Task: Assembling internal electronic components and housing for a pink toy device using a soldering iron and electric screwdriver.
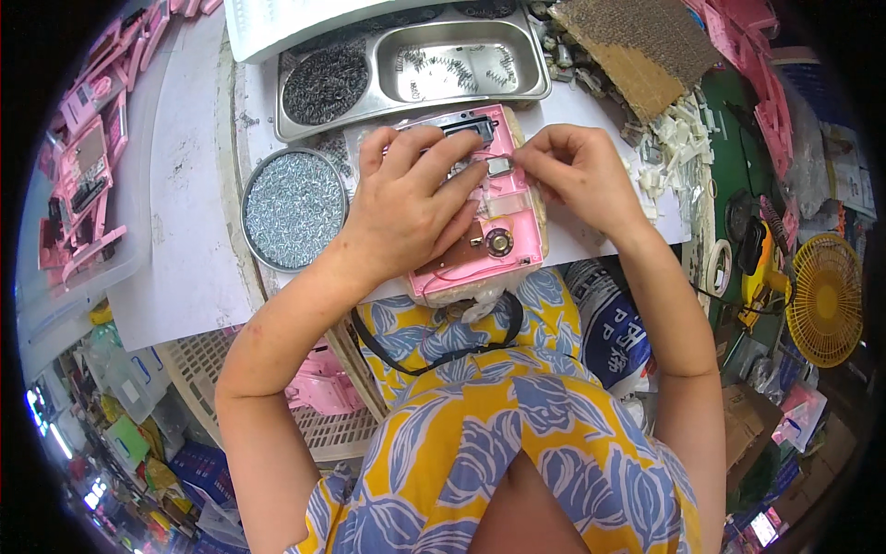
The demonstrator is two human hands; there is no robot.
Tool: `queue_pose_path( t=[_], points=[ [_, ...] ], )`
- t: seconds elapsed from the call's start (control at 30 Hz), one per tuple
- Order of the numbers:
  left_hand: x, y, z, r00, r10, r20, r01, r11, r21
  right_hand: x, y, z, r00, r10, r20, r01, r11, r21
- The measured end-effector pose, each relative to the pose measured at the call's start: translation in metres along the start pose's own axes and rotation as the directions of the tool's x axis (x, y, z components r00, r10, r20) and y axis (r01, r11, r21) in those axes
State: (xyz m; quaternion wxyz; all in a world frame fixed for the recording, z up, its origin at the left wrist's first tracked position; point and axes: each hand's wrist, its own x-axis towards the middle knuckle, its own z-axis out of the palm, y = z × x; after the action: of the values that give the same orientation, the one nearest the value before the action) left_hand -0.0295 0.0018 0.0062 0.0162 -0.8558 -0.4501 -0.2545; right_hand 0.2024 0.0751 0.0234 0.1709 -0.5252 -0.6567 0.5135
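Head view: a pink plastic casing (524, 226) is laid open on a pale padded support (443, 296) at the table's near edge, directly in front of the worker. Its left side is covered by the left hand (406, 189), whose fingers are bent and spread apart; no grip is seen, though the palm side is hidden. At the casing's right edge, the thumb and forefinger of the right hand (577, 175) are brought nearly together beside a small silvery part (499, 166); whether anything is pinched between them cannot be told.

For close work of this kind, the casing is probably best kept flat and steadied by the left hand, with light pressure applied by the right fingertips. The thin wire (454, 277) near the round speaker-like part (499, 242) should be kept free of the casing's rim, where it could be trapped. Small parts are best kept clear of the dish of screws (293, 210) and the steel tray of springs (544, 90).

Large pale characters are printed on a blue-and-white sack (609, 323) below the table; no lettering can be made out on the casing.
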Motion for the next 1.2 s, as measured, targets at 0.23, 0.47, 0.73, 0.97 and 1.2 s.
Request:
queue_pose_path(
  t=[0.23,0.47,0.73,0.97,1.2],
  points=[
    [0.008,-0.005,-0.009,0.978,0.171,0.119,-0.17,0.985,-0.015,-0.005,-0.005,0.014,0.952,-0.289,-0.105,0.227,0.891,-0.394],
    [0.014,-0.001,-0.014,0.952,0.134,0.274,-0.151,0.988,0.04,-0.007,0.001,0.009,0.927,-0.361,-0.104,0.297,0.874,-0.384],
    [0.012,-0.006,-0.014,0.915,0.12,0.385,-0.107,0.993,-0.055,0.052,0.115,-0.345,0.453,-0.335,-0.826,-0.547,0.627,-0.555],
    [0.0,-0.01,-0.018,0.873,0.06,0.484,-0.04,0.998,-0.05,0.072,0.193,-0.394,0.571,-0.203,-0.795,-0.668,0.448,-0.594],
    [0.003,-0.007,-0.019,0.855,0.04,0.517,-0.069,0.997,0.037,0.074,0.137,-0.575,0.789,-0.167,-0.591,-0.557,0.21,-0.803]
  ],
)
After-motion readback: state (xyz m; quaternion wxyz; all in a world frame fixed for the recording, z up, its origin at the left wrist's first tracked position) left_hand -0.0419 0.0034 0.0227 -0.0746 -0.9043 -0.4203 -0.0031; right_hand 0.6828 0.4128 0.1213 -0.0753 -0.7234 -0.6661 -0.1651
